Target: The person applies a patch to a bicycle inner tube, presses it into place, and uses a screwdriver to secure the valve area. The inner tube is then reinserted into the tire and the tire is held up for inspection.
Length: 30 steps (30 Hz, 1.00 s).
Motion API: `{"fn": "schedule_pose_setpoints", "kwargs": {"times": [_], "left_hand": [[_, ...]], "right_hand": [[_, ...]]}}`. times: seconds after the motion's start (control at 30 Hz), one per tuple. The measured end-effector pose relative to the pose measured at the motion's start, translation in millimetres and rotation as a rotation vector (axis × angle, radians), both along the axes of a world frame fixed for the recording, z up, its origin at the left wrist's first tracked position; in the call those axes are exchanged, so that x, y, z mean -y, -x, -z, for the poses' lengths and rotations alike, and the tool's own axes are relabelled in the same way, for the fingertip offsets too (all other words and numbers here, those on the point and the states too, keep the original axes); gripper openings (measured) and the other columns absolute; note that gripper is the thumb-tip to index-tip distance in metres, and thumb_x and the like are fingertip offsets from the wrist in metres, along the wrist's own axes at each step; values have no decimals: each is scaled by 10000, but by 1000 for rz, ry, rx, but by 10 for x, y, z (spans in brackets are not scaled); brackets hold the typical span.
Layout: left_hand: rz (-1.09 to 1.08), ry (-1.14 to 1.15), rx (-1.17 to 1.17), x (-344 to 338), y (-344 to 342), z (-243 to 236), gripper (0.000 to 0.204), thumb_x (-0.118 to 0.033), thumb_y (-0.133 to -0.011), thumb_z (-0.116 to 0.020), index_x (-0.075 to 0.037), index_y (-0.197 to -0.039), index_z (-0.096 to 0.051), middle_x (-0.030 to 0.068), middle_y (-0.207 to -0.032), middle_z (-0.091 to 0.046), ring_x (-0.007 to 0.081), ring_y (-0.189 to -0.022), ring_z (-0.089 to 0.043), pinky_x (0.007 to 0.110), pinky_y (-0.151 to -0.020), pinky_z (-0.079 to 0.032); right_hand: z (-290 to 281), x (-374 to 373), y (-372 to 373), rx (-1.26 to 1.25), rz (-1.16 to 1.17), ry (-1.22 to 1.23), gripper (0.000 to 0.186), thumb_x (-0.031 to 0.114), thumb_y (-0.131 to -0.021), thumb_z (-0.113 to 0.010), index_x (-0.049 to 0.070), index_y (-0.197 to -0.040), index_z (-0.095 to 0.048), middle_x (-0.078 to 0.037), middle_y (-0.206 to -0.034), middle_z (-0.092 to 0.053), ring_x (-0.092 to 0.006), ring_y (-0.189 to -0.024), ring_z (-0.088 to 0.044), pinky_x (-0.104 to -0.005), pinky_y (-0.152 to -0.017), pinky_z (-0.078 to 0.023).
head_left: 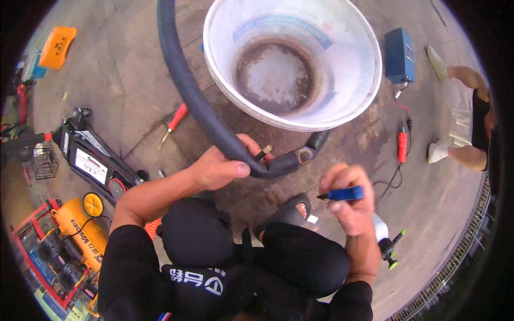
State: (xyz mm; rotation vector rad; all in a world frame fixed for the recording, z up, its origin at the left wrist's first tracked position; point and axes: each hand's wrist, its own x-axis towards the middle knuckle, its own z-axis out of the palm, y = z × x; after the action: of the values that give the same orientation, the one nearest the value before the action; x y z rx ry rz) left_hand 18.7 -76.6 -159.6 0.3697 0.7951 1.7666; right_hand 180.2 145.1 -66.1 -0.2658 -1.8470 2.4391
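Note:
My left hand point(219, 166) is closed around a black rubber inner tube point(201, 107), its thumb pressing on top near a brass valve stem point(263, 153). The tube curves down from the top of the view and bends towards the bucket. A pale, roughly oval spot point(304, 156) shows on it right of the valve. My right hand point(350, 200) grips a short blue-handled tool point(345, 193) whose thin dark tip points left at the tube. That tip is apart from the tube. The tool's exact kind is unclear.
A large white bucket point(214, 69) stands ahead. A red-handled screwdriver point(174, 123) lies left of the tube. Further left are a floor jack point(91, 160) and a yellow air compressor point(83, 230). On the right are a blue box point(400, 56), a red corded tool point(402, 144), a spray bottle point(384, 241) and another person's legs point(466, 155).

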Motion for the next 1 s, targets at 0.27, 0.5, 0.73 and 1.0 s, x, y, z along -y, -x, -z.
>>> {"fn": "schedule_pose_setpoints", "kwargs": {"times": [0.27, 0.5, 0.73, 1.0], "left_hand": [[-330, -62, 74, -96, -122, -1293, 299, -12, -789, -603, -84, -1061, -502, 106, -980, -623, 285, -1127, -530, 446, -1016, -357], [-566, 75, -166, -149, -311, -1441, 237, 25, -834, -557, -58, -1049, -499, 125, -946, -602, 264, -908, -608, 418, -858, -474], [-549, 165, -125, -109, -316, -1390, 147, 7, -857, -567, -52, -984, -524, 120, -882, -625, 227, -834, -613, 374, -793, -488], [-532, 206, -143, -124, -343, -1407, 136, 4, -842, -584, -41, -958, -528, 116, -868, -629, 220, -811, -616, 357, -761, -489]], "right_hand": [[-782, 243, 895, -180, 197, 16, 729, -50, -841, -580, 93, -1435, -183, -141, -1024, -613, -175, -884, -624, -297, -770, -527], [-751, 257, 995, -197, 226, 97, 591, 72, -886, -606, 46, -1389, -295, -153, -961, -630, -200, -811, -649, -285, -672, -565], [-669, 256, 892, -161, 259, 75, 551, 88, -895, -602, 30, -1365, -318, -149, -952, -635, -195, -809, -652, -282, -669, -562], [-722, 289, 845, -149, 179, 52, 487, 27, -879, -594, 52, -1302, -354, -123, -976, -631, -163, -859, -631, -284, -721, -542]]}}
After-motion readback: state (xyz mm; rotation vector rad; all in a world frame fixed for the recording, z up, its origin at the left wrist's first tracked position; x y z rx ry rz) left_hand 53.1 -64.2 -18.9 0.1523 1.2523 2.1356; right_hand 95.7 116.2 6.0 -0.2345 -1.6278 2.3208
